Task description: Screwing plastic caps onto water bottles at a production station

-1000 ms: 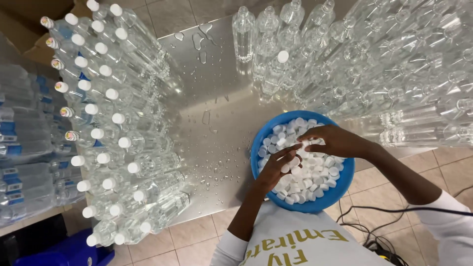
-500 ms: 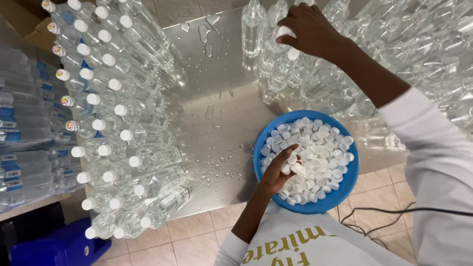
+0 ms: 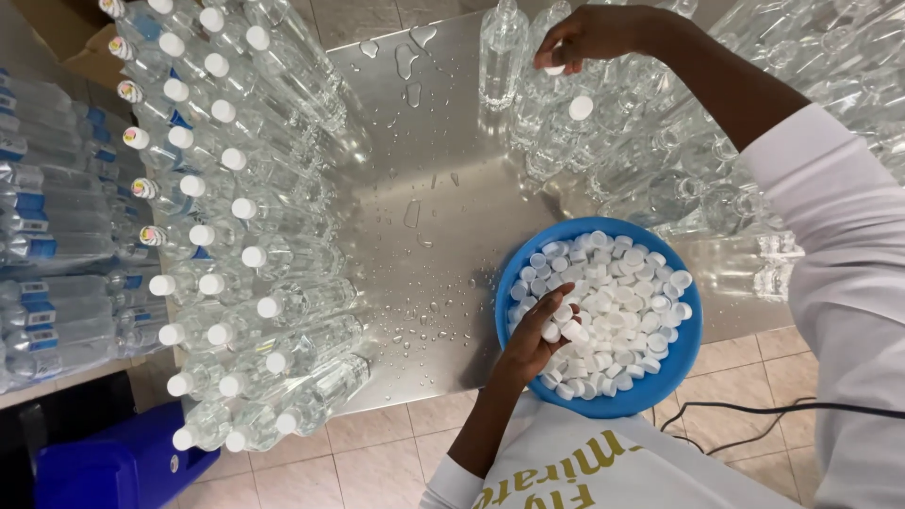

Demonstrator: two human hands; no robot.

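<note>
A blue bowl (image 3: 665, 382) full of several white bottle caps (image 3: 622, 302) sits at the near edge of a wet steel table (image 3: 434, 226). My left hand (image 3: 533, 344) rests in the bowl, fingers closed on white caps. My right hand (image 3: 594, 33) is stretched out over a cluster of clear open-topped bottles (image 3: 650, 179) at the far right and pinches one white cap (image 3: 554, 68) against a bottle's mouth. One bottle beside it carries a cap (image 3: 581, 107).
Rows of capped clear bottles (image 3: 236, 207) stand on the table's left side. Labelled bottles (image 3: 47, 254) lie stacked further left. A blue crate (image 3: 113, 467) sits on the tiled floor below, and a black cable (image 3: 754, 410) runs along the floor at right.
My right hand left the bowl with a cap and reached up to the open bottles at the far right. My left hand stayed in the bowl among the caps.
</note>
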